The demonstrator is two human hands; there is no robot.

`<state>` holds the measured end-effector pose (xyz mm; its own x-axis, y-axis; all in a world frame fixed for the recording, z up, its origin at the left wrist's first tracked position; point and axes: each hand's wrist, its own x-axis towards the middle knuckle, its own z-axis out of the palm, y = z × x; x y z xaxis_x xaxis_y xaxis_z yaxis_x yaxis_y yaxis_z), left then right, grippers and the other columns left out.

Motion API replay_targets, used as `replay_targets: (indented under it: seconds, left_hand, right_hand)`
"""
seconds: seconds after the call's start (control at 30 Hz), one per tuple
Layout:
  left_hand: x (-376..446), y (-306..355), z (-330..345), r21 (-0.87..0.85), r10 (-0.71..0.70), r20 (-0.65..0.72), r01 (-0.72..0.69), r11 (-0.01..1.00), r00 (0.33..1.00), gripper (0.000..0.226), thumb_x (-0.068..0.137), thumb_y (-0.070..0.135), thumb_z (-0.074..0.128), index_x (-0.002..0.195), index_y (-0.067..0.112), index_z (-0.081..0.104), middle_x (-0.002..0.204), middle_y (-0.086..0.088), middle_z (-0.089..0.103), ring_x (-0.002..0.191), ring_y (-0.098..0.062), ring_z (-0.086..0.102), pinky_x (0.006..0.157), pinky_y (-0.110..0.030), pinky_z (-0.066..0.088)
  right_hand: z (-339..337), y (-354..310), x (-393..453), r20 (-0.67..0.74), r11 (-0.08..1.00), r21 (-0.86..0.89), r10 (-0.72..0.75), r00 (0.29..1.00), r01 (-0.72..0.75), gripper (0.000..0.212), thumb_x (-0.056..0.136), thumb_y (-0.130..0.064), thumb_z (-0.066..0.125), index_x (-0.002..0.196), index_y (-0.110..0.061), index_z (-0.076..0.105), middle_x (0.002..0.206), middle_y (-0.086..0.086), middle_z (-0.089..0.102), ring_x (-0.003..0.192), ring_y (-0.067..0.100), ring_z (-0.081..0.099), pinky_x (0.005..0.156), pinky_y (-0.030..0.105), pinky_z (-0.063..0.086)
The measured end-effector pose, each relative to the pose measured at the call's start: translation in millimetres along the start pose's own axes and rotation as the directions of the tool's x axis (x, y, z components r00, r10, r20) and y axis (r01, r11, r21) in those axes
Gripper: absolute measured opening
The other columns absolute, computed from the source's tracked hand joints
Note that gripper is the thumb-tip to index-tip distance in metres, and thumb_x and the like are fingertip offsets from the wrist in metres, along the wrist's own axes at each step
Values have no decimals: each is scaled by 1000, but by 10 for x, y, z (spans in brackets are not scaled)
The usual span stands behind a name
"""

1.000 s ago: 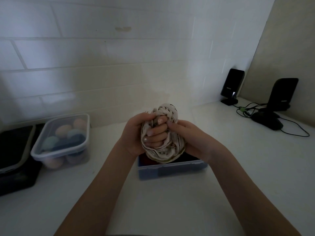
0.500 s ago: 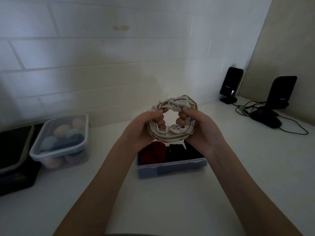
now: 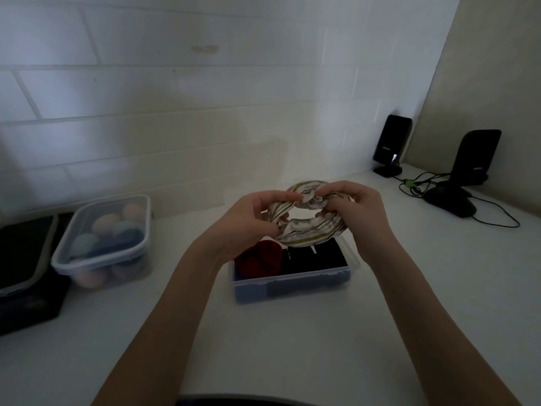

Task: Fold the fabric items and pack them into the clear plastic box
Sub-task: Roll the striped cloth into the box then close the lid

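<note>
Fingers of the left hand (image 3: pixel 248 218) and right hand (image 3: pixel 355 210) pinch a striped cream fabric ring (image 3: pixel 307 227), held stretched open just above the clear plastic box (image 3: pixel 292 284) containing red (image 3: pixel 259 259) and black (image 3: pixel 317 256) folded fabrics.

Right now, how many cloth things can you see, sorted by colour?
Striped cream: 1, the rolled striped cloth, held by the left hand and right hand.
Red: 1, the red cloth in the clear plastic box.
Black: 1, the black cloth beside it.
Total: 3
</note>
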<state>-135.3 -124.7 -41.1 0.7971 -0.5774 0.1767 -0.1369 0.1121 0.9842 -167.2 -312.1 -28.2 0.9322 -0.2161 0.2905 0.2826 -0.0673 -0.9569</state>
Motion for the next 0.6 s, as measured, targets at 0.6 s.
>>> replay_targets:
  seconds: [0.6]
  left_hand:
    - [-118, -38, 244, 907, -110, 41, 9, 420, 993, 62, 74, 6, 69, 131, 14, 48, 131, -4, 38, 119, -18, 43, 103, -23, 36]
  right_hand:
    - [-202, -41, -190, 285, 255, -940, 217, 934, 228, 42, 81, -34, 63, 122, -32, 54, 121, -3, 57, 114, 23, 45, 93, 41, 30]
